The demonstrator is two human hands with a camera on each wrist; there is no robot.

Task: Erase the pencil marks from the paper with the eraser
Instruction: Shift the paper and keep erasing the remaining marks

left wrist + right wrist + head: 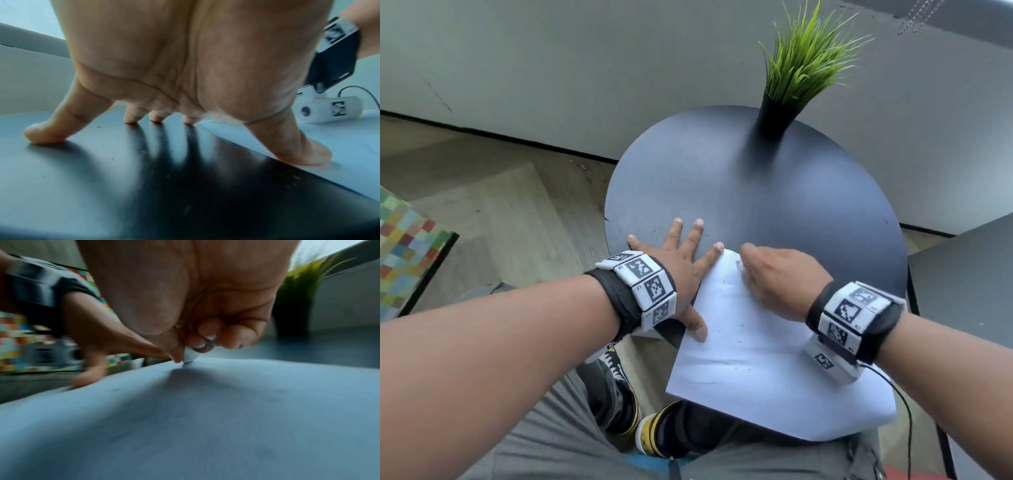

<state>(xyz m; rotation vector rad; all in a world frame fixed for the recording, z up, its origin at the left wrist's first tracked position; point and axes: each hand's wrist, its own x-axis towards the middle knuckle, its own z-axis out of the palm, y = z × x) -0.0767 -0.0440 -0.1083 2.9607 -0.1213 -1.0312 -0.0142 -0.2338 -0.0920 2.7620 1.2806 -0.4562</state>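
A white sheet of paper point(756, 349) lies on the round dark table point(756, 192), its near part hanging over the table's front edge. A few faint pencil marks point(743, 366) show on it. My left hand point(674, 260) lies flat with spread fingers, thumb and index on the paper's left edge, the other fingers on the table. My right hand point(770, 274) pinches a small white eraser point(190, 356) between thumb and fingers and presses its tip on the paper point(205, 418) near the far corner. The eraser is hidden under the hand in the head view.
A black pot with green grass-like plant point(784, 102) stands at the table's far side. A second dark table point(969, 274) is at the right. A multicoloured checked cushion point(404, 246) sits at the left on the wooden floor. My knees are under the paper.
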